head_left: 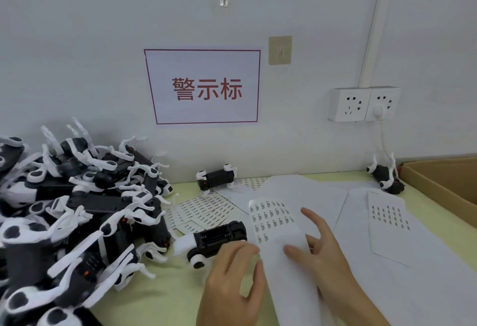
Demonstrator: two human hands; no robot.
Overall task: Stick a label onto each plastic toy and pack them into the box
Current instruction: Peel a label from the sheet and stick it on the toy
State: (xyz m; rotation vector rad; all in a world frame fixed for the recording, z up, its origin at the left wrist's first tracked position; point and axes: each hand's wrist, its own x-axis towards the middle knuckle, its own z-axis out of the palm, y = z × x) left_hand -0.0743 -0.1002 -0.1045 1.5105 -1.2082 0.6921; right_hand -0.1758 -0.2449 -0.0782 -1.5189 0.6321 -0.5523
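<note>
Just right of the toy [218, 239] lying near the desk's [175, 289] front edge, both hands worked the label sheet [277, 225]. The left hand [232, 281] pinched the sheet's near left edge between thumb and fingers; the right hand [326, 245] rested on the sheet, fingers loosely bent, index fingertip pressing the paper, apparently picking at a label. That toy lay on its side, touching the left hand's fingertips, its battery bay facing up.

Risks, as judged: the sheet curled upward at its far end, so a label could lift crooked or fold onto itself. Left of the toy, the heap of toys [77, 209] had tangled white legs; pulling one could drag others off the desk. Far right of the toy, the box [444, 183] stood well apart, so labelled and unlabelled pieces might be confused before packing.
</note>
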